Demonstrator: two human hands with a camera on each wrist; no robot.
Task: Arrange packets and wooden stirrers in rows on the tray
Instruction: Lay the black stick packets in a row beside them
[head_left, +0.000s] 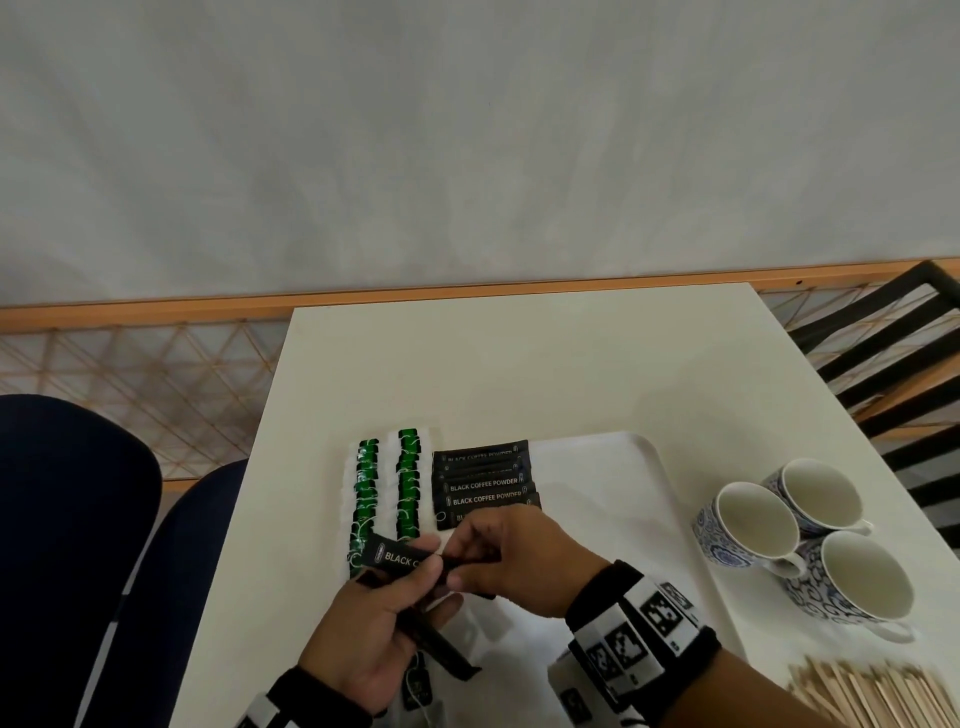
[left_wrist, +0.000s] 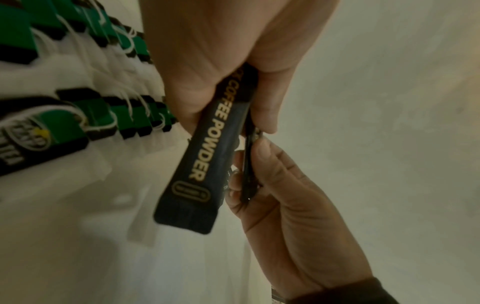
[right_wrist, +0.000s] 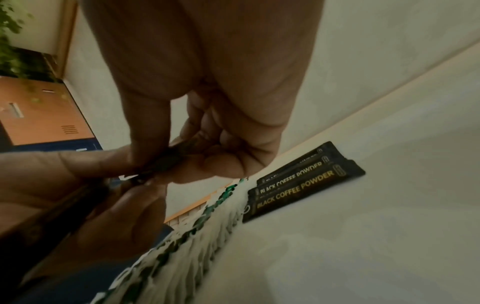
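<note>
Coffee sachets fanned between my two hands, one being peeled off for the black row.

My left hand (head_left: 374, 629) clamps a bundle of black coffee packets (left_wrist: 207, 156) with curled fingers, acting as the magazine, so my right hand (head_left: 511, 561) can pinch a single one by its end and, I judge, lay it on the tray (head_left: 613, 457) under the black row (head_left: 485, 486), beside the green tea packets (head_left: 387, 483). Wooden stirrers (head_left: 878, 693) wait untouched on the table near the cups (head_left: 795, 525).
</note>
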